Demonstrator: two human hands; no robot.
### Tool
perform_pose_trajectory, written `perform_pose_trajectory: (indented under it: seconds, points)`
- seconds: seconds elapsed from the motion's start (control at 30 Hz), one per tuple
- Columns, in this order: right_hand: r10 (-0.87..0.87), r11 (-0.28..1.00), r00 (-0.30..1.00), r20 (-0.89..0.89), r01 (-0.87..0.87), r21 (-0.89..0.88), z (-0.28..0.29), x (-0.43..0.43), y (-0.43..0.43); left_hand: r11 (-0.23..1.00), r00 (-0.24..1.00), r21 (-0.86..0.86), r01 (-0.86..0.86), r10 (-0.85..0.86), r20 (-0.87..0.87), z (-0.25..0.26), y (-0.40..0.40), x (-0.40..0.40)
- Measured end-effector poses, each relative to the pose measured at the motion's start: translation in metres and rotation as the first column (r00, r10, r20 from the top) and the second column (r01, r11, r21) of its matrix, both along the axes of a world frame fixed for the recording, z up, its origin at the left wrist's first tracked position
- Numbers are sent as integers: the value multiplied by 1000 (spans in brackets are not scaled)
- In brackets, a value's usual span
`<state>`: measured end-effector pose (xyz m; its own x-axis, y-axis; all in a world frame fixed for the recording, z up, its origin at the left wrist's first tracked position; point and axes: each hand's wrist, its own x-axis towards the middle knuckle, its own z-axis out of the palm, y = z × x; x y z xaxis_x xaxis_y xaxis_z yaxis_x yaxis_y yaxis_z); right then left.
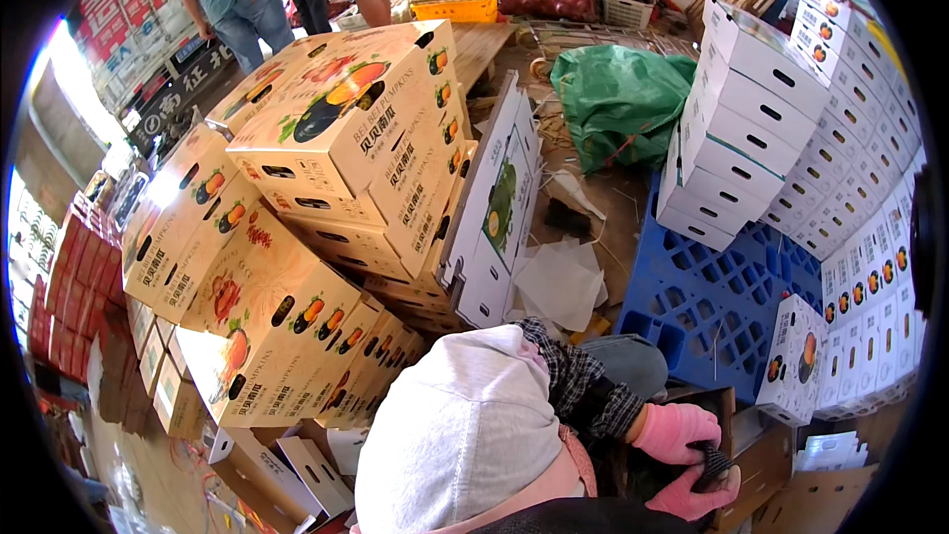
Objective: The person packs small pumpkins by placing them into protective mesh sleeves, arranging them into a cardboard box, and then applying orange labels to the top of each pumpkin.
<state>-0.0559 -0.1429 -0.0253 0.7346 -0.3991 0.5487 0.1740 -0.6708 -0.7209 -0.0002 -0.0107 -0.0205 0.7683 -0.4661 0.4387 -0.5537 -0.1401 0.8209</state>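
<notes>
Neither my left hand nor my right hand is in view. Before me, at the bottom, a co-worker in a light grey cap (463, 423) and a dark checked sleeve (615, 408) bends over an open carton (726, 415). The co-worker's pink-gloved hands (678, 434) hold a small dark netted piece (713, 462) above the carton; what is inside it is mostly hidden. Black cloth (586, 518) crosses the bottom edge; whose it is, I cannot tell.
Stacked pumpkin cartons (296, 356) stand at left. White cartons (741, 126) rise at right, some on a blue plastic pallet (704, 297). A green sack (623, 104), paper sheets (560, 282) and scraps lie between. People (237, 0) stand at the top left, near a yellow crate (456, 9).
</notes>
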Motion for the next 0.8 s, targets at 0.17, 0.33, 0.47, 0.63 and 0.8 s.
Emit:
perform_pose_trajectory:
  seconds: [0.17,0.33,0.47,0.63,0.8]
  points:
    - [-1,997,999,43,4,-71,-4,4,-4,1000,997,-19,22,-20,71,-10,-3,8]
    - [269,958,903,-335,-213,194,20,1,-39,662,237,-750,-13,-726,-645,14,10,18]
    - [447,870,878,-174,-381,314,16,-2,-21,659,309,-617,429,-749,-586,16,32,34]
    - [441,863,890,-119,-383,330,-2,-5,-21,819,821,-275,504,-553,-141,14,15,15]
    - [503,800,861,-71,-433,416,-10,-8,-15,918,984,-358,171,-177,16,-1,11,8]
